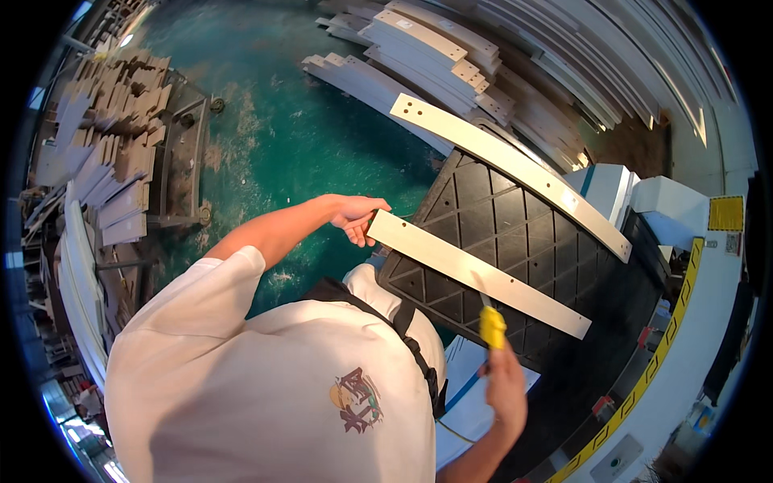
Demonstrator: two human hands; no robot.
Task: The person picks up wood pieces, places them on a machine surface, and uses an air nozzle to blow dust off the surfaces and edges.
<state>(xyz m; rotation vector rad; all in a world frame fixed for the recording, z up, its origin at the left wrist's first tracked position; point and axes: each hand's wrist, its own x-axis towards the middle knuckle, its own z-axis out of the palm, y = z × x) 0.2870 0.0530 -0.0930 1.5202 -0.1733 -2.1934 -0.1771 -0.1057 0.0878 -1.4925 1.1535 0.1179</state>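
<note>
A pale, narrow board [475,270] with a few drilled holes lies slantwise across a black ribbed platform [491,221]. My left hand [358,217] is closed around the board's left end, thumb on top and fingers beneath. In my right hand [506,386] is a yellow utility knife [492,327], its thin blade slightly blurred and pointing at the board's near edge. Whether the blade touches the wood I cannot tell. Beyond it, a longer pale board [515,169] with holes near its ends rests along the platform's far side, untouched.
Stacks of pale boards [427,60] sit on the green floor [266,105] ahead. At left, a metal-framed trolley [189,153] carries many wood pieces [121,137]. A white surface edged with yellow-black tape [676,306] runs along the right. White boxes [608,189] stand behind the platform.
</note>
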